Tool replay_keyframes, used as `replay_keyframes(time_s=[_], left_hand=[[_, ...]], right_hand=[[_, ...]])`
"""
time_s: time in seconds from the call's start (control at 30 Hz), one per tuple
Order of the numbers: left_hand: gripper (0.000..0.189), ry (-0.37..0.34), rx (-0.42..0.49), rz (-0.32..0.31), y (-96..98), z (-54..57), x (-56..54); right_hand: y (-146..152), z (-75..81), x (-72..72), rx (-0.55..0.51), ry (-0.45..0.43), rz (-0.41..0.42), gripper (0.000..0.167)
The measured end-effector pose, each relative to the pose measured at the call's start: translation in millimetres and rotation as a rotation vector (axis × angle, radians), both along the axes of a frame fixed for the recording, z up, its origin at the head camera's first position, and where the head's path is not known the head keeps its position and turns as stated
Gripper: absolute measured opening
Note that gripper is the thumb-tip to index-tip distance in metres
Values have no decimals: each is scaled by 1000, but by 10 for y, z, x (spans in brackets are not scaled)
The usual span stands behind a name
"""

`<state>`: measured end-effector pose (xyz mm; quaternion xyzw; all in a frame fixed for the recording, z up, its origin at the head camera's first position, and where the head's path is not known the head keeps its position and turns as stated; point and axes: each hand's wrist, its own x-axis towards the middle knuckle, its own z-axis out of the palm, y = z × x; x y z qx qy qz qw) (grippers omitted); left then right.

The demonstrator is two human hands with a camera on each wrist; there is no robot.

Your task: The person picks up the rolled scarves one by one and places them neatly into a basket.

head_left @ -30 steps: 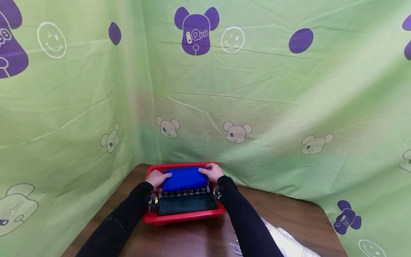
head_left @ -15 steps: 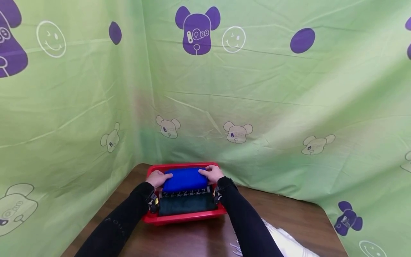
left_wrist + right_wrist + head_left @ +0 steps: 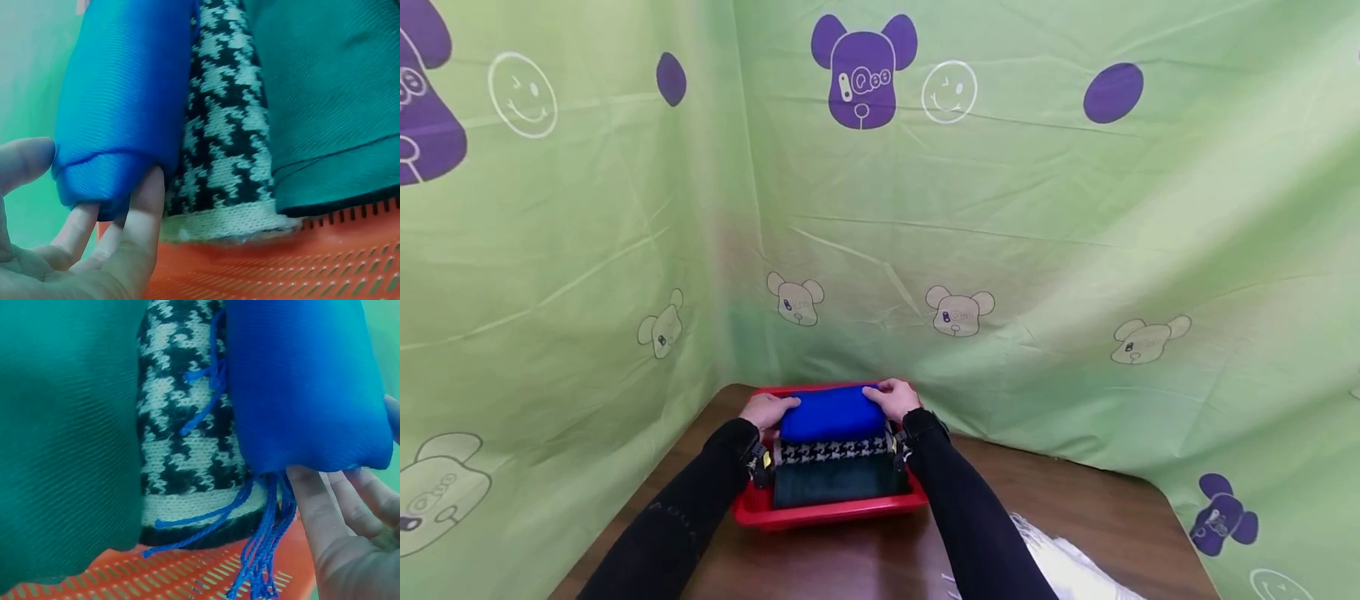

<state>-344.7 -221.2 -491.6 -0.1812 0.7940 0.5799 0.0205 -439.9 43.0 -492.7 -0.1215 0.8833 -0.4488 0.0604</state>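
A folded blue scarf [image 3: 835,414] with twisted fringe is held by its two ends above the back of a red plastic basket [image 3: 831,512]. My left hand [image 3: 766,410] grips its left end, thumb on the far side and fingers tucked under. At the right end my right hand [image 3: 897,402] pinches the scarf the same way; blue tassels [image 3: 265,544] dangle beside those fingers. In front of it, inside the basket, lie a folded black-and-white houndstooth scarf [image 3: 835,451] and a folded dark green cloth [image 3: 838,483].
The basket stands on a brown wooden table [image 3: 820,558], near its back left corner. A white fringed cloth [image 3: 1067,567] lies at the front right, partly behind my right sleeve [image 3: 977,508]. Green printed curtains [image 3: 1022,208] rise close behind and to the left.
Both hands have risen slightly with the blue scarf between them in the last half second. More of the houndstooth scarf shows below it. The view has shifted a little.
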Motion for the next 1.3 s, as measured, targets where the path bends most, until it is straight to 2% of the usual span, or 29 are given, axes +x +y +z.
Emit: replay_keyframes(time_s=[0.17, 0.33, 0.57, 0.67, 0.77, 0.97, 1.17, 1.3], left_hand=[[36, 0, 44, 13, -33, -3, -43], [34, 2, 37, -2, -43, -94, -81], [46, 54, -188, -23, -47, -222, -140], [48, 37, -283, -44, -34, -224, -153], [45, 29, -425, -59, -22, -192, -149], [41, 12, -460, -65, 54, -133, -135], [41, 33, -405, -17, 42, -180, -253], [42, 43, -406, -23, 59, -68, -229]], right_hand=[[-5, 7, -12, -17, -7, -11, 53], [10, -43, -5, -4, -45, 8, 50], [-5, -129, -28, 27, -26, 38, 44], [-10, -125, -21, 59, -26, 50, 42], [-23, -103, -4, 82, -20, 53, 39], [-17, -77, 52, 133, -20, 52, 37], [-9, -43, 56, 86, -28, 40, 38], [6, -78, 23, 37, -26, 30, 35]])
